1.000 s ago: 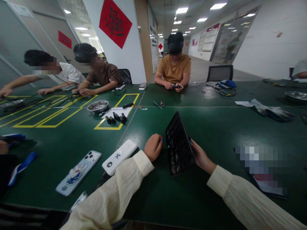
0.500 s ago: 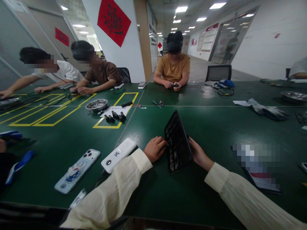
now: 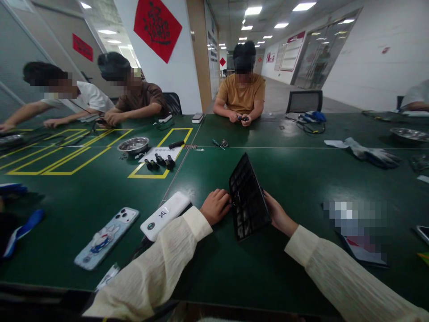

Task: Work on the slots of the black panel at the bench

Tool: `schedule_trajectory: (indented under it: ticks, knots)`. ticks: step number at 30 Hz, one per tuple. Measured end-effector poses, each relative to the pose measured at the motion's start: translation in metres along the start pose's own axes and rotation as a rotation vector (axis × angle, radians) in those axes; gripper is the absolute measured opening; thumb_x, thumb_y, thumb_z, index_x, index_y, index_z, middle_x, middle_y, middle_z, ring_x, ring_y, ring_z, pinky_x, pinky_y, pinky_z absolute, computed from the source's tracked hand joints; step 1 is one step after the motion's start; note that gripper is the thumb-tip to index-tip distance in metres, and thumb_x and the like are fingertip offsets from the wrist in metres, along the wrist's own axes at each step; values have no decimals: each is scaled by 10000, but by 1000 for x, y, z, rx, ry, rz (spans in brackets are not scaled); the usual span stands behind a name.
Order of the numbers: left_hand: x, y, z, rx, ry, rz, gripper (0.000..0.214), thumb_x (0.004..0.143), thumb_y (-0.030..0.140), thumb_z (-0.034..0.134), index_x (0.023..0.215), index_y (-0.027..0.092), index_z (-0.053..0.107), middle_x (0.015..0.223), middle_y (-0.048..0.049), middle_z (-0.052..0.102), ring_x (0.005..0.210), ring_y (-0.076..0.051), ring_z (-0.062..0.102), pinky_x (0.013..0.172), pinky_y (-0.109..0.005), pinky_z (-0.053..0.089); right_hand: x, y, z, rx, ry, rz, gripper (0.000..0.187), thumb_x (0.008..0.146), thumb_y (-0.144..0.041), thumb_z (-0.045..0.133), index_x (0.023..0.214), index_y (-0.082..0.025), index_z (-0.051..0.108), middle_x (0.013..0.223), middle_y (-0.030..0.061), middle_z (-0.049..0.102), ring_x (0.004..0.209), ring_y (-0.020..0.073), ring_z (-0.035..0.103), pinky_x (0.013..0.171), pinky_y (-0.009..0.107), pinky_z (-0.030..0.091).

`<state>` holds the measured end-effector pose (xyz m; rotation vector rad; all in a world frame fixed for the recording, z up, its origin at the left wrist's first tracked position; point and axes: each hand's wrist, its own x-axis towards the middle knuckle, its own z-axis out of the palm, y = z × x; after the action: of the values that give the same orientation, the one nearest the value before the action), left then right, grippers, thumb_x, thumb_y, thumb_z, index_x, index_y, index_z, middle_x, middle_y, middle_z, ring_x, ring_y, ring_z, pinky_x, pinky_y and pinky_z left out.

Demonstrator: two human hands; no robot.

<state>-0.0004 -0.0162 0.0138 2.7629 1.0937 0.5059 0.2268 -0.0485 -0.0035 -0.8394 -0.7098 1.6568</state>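
Note:
A thin black tablet (image 3: 247,199) stands tilted in front of me, its dark face turned left and showing a faint grid of squares. My right hand (image 3: 278,213) is closed round its right side, the fingers mostly hidden behind it. At the tablet's left edge my left hand (image 3: 217,206) hovers low or rests on the table, fingers curled and fingertips at the dark face; whether they touch it I cannot tell. What lies inside those curled fingers is hidden. Beside my left forearm lies a white oval device (image 3: 165,215) marked 26.
A phone in a cartoon case (image 3: 106,239) lies left. Farther off are a metal bowl (image 3: 133,145), several black fittings (image 3: 160,162) and a screwdriver (image 3: 217,144). Grey gloves (image 3: 370,153) lie right, near a blurred packet (image 3: 363,250). Co-workers (image 3: 241,94) sit across the green table (image 3: 295,179).
The view has shifted very slightly. My left fingers have moved a little at the tablet's face; the right hand still holds the tablet in nearly the same tilt.

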Motion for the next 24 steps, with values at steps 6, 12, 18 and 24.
schedule_trajectory:
  ticks: [6, 12, 18, 24]
  knots:
    - [0, 0, -1, -8, 14, -5, 205, 851, 304, 379, 956, 176, 501, 979, -75, 512, 892, -198, 438, 775, -340, 373, -1, -1, 0, -15, -10, 8, 333, 690, -352, 629, 1020, -305, 606, 989, 1, 631, 897, 216, 587, 704, 339, 478]
    - [0, 0, -1, -29, 7, 16, 229, 853, 296, 378, 995, 186, 521, 1007, -72, 516, 903, -194, 451, 778, -335, 384, -1, -2, 1, -12, -2, 16, 357, 673, -367, 648, 1020, -300, 599, 981, -1, 632, 870, 204, 589, 689, 324, 477]
    - [1, -4, 1, -43, -2, 67, 244, 848, 266, 388, 1018, 190, 546, 998, -67, 532, 888, -184, 462, 760, -326, 400, -1, -2, 1, -17, -6, 23, 367, 673, -372, 648, 1029, -298, 596, 1015, -2, 627, 924, 214, 579, 742, 342, 472]
    - [1, -4, 0, 3, 22, 83, 251, 861, 267, 373, 1006, 187, 560, 933, -61, 546, 863, -175, 464, 735, -310, 403, -2, -2, 4, -30, 26, 11, 354, 657, -383, 662, 997, -298, 613, 1048, -8, 623, 956, 211, 569, 762, 333, 469]
